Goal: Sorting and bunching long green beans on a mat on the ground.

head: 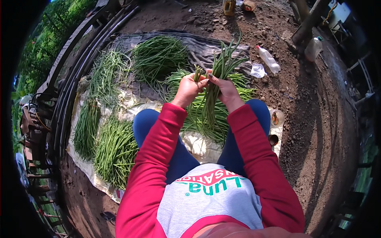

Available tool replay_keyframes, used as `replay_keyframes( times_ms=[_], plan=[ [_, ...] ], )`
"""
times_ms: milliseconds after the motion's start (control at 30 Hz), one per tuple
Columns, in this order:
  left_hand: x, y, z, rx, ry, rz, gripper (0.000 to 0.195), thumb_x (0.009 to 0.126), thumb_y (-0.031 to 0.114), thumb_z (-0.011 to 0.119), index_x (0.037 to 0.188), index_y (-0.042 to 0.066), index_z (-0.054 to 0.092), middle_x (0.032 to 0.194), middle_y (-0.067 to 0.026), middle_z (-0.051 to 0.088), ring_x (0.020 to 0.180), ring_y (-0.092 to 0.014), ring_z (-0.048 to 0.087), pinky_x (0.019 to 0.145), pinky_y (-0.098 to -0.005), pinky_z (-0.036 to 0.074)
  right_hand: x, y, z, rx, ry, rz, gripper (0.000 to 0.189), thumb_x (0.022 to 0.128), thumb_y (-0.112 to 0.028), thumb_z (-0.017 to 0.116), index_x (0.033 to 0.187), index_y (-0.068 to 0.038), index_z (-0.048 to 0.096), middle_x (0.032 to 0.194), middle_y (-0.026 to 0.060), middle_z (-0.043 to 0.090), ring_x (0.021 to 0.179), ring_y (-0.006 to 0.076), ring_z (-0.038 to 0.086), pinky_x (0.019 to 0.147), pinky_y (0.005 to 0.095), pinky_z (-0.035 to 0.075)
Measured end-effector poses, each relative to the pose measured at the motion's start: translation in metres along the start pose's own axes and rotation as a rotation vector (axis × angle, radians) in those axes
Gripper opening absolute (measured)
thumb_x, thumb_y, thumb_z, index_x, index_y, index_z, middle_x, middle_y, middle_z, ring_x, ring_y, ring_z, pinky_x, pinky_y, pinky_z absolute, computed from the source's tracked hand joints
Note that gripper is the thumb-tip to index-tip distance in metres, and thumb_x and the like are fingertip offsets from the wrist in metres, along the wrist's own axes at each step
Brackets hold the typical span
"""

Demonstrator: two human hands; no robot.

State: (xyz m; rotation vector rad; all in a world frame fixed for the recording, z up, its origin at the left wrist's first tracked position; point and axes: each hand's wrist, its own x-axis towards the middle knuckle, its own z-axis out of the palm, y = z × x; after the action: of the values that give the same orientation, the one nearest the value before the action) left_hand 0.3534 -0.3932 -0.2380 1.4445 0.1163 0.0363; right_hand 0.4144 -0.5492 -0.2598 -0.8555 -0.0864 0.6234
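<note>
My right hand (227, 90) is closed around a bunch of long green beans (218, 65), which sticks up past the fingers and hangs down below them. Close beside it, my left hand (189, 87) grips a smaller handful of bean ends (197, 73) that poke out above the thumb. The thumbs and fingertips of both hands nearly meet; whether they touch is hard to tell. Beneath the hands, a pile of loose long beans (202, 119) spreads between my knees, partly covered by the held bunch.
Dark green beans (160, 56), thin tangled beans (105, 74), a bundle (87, 131) and a lighter pile (116, 151) lie on the sheets. Plastic bottles (268, 60) (313, 49), a tub (276, 118) and a can (273, 139) stand or lie right. Long poles (86, 56) border the left.
</note>
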Motion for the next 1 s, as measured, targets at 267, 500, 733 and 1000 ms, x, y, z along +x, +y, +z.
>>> replay_keyframes(
  times_ms=[267,500,733,1000],
  plan=[
    [0.006,0.027,-0.021,-0.326,0.1,-0.086,0.022,0.096,0.022,0.065,0.113,0.008,0.061,0.084,0.0024,0.063,0.066,-0.005,0.053,0.057,-0.0203,0.043,-0.007,-0.004,0.008,-0.099,0.033,-0.047,0.022,0.087,-0.007,0.072,0.105,-0.004,0.06,0.09,0.0076,0.068,0.078,0.02,0.07,0.062,0.0325,0.058],
    [0.008,0.029,-0.031,-0.458,0.021,-0.067,0.03,0.099,0.021,0.058,0.126,0.006,0.061,0.089,0.0042,0.061,0.069,-0.004,0.052,0.06,-0.0187,0.043,-0.007,0.003,0.012,-0.235,-0.028,-0.093,0.017,0.088,-0.002,0.068,0.104,-0.004,0.061,0.091,0.0057,0.067,0.077,0.0172,0.068,0.066,0.0301,0.058],
    [0.0,0.032,-0.015,-0.279,0.041,-0.012,0.023,0.1,0.027,0.057,0.112,0.01,0.066,0.088,0.0052,0.063,0.075,-0.004,0.053,0.063,-0.0225,0.04,-0.006,0.006,0.01,-0.06,0.022,-0.055,0.015,0.09,-0.006,0.066,0.105,-0.005,0.062,0.088,0.0062,0.068,0.079,0.017,0.068,0.068,0.0309,0.057],
    [0.01,0.027,-0.026,-0.702,0.162,0.02,0.028,0.102,0.034,0.052,0.11,0.008,0.052,0.08,-0.0027,0.056,0.07,-0.016,0.056,0.078,-0.0398,0.055,-0.004,-0.008,0.001,0.042,0.241,-0.069,0.022,0.09,-0.012,0.065,0.107,0.002,0.065,0.085,0.0092,0.068,0.07,0.0196,0.066,0.064,0.0329,0.056]
  ],
)
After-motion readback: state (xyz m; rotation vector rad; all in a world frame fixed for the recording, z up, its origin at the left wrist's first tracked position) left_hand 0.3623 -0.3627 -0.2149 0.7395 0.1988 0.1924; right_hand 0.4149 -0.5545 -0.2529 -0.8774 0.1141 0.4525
